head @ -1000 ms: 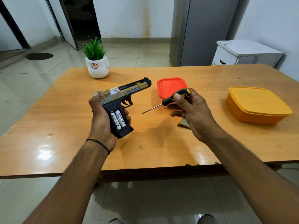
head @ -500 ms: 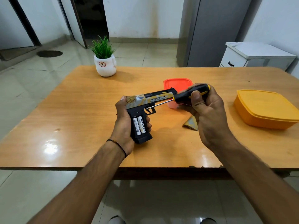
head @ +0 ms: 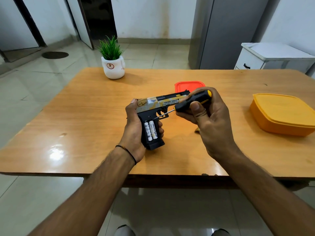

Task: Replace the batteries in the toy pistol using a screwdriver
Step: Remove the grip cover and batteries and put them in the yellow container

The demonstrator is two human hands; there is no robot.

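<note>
By my reading you are at the battery-removal step: the grip compartment is already uncovered and two cells sit in it.

Starting on the left, your left hand (head: 134, 132) is wrapped round the back of the grip of the black and gold plastic toy pistol (head: 153, 106). It holds the pistol just in front of the red-lidded square plastic box (head: 187, 85), on your side of it, with the muzzle pointing toward that box.

Moving right, the black-and-yellow-handled screwdriver (head: 192, 101) slants down from in front of the red box. Its thin steel shaft reaches leftward, and the tip sits at the top edge of the two white cylindrical batteries (head: 150, 131). I can't tell whether it touches them. Your right hand (head: 211, 123), in front of the red box and a little to its right, is closed round the handle with the thumb pressed along its side.

The next move, I'd judge, calls for working the tip under the upper end of one cell and levering it gently outward, with your left fingers clear of the opening. Too much force could skid the tip across the plastic or flip a cell off the table.

The pistol has a slide patched in gold and white with printed lettering on its side. The frame, trigger guard and grip are black. The batteries stand side by side along the grip with their labels facing you, and there is no cover over them.

In front of the red box a small tan piece lies on the glossy wooden table (head: 85, 116), mostly hidden by your right hand. I can't tell whether it is the cover.
</note>
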